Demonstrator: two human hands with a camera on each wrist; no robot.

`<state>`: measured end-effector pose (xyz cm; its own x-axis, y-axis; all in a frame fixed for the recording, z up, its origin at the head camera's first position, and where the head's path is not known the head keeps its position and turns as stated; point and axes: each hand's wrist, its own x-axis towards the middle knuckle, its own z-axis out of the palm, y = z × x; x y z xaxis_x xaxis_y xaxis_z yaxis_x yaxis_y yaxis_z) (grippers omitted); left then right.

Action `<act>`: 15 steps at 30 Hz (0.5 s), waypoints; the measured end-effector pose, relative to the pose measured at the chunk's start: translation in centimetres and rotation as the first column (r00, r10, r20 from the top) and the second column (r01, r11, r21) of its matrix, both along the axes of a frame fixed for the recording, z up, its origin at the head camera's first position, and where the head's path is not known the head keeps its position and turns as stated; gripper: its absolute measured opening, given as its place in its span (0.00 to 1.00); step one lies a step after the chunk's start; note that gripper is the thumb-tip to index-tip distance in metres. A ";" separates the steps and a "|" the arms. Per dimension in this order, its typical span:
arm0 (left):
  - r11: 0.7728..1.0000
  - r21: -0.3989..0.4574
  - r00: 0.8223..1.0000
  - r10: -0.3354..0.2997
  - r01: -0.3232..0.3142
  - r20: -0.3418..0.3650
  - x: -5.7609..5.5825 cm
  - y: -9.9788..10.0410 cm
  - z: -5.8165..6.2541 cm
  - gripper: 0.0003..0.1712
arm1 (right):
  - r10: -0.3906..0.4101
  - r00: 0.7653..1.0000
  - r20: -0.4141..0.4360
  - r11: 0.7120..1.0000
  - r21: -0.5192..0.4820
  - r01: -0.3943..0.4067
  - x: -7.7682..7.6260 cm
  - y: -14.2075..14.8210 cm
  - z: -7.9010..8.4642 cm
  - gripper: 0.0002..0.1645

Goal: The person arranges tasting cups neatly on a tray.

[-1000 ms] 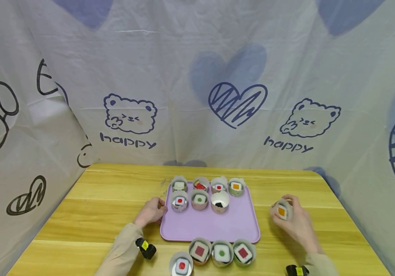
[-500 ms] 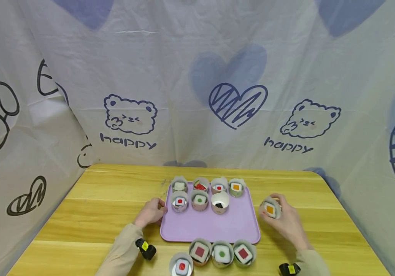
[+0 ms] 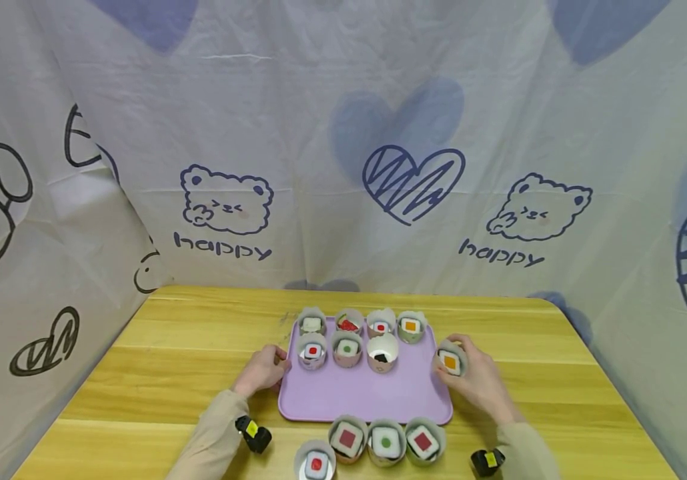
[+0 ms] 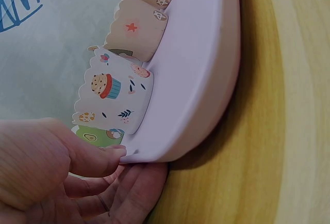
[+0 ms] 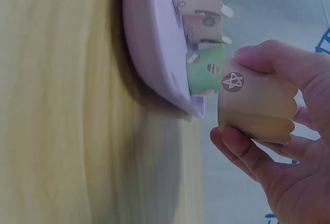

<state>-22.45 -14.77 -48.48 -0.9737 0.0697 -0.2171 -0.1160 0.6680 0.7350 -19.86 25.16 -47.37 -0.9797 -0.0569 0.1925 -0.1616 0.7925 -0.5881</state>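
Note:
My right hand (image 3: 478, 377) holds a paper baking cup (image 5: 255, 100) between thumb and fingers at the tray's right edge. Inside that cup lies a white block with an orange square (image 3: 449, 363), resembling a sushi piece. The lilac tray (image 3: 364, 397) carries two rows of similar cups along its far half. Its left rim is pinched by my left hand (image 3: 262, 370); in the left wrist view the thumb lies on the rim and the fingers go underneath. At the back right corner of the tray stands a green cup (image 5: 203, 72) with another orange-topped block.
In front of the tray stand a brown cup with a red-square piece (image 3: 348, 438), a cup with a green-dot piece (image 3: 386, 441) and a green cup (image 3: 425, 440). Another cup (image 3: 315, 461) is nearer me. Patterned cloth (image 3: 319, 133) hangs behind the wooden table (image 3: 187, 333).
My right hand has moved left with its paper baking cup, from beside the tray to its right edge. The left hand and the tray have stayed put.

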 end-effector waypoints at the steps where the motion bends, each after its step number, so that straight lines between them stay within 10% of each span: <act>1: 1.000 0.000 1.000 -0.002 0.002 0.001 0.0 0.0 0.0 0.13 | 0.006 1.000 -0.002 1.000 0.000 -0.006 -0.1 -0.2 0.0 0.37; 15: 1.000 0.011 1.000 0.012 -0.012 0.003 0.0 0.0 -0.1 0.13 | 0.061 0.995 0.081 0.998 0.025 -0.064 -1.1 -1.8 0.5 0.38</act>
